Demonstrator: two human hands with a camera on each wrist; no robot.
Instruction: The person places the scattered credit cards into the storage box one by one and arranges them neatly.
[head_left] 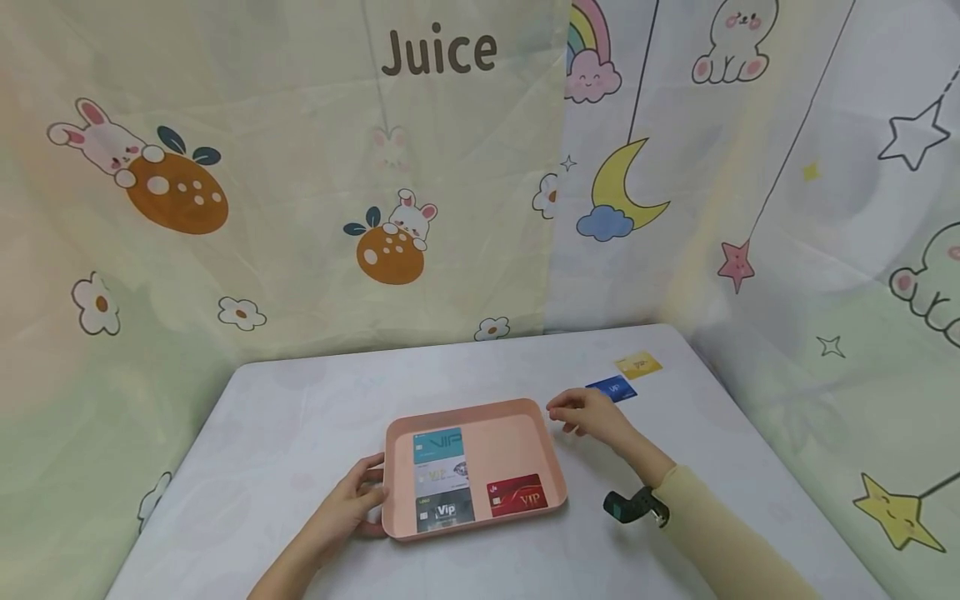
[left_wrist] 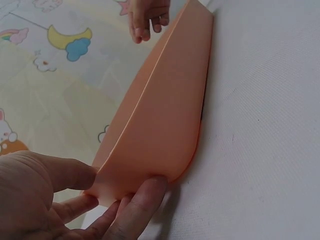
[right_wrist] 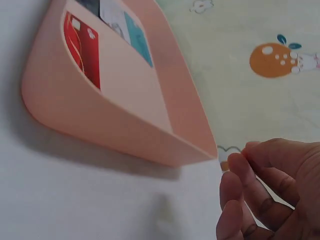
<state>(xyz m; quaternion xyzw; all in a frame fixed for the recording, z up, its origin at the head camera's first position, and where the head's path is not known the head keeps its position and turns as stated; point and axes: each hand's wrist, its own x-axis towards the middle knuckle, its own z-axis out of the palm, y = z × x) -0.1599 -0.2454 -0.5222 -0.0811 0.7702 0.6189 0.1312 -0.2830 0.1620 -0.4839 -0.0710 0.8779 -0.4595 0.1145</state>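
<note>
A shallow pink tray (head_left: pixel 510 446) lies on the white table. My left hand (head_left: pixel 351 500) touches its left end from outside, fingertips against the wall and lower corner in the left wrist view. Inside the tray, a teal card (head_left: pixel 437 445), a white card (head_left: pixel 441 476) and a dark grey card (head_left: pixel 445 510) line up in a left column. A red card (head_left: pixel 517 495) lies at the tray's lower right. My right hand (head_left: pixel 592 414) hovers beside the upper right corner, fingers loosely bent, thumb near the index fingertip, holding nothing.
A blue card (head_left: pixel 617 387), partly hidden behind the right hand, and a yellow card (head_left: pixel 639 364) lie on the table (head_left: pixel 337 396) at the back right. A patterned cloth (head_left: pixel 300 183) hangs behind the table. A black device (head_left: pixel 636 505) is strapped on the right wrist.
</note>
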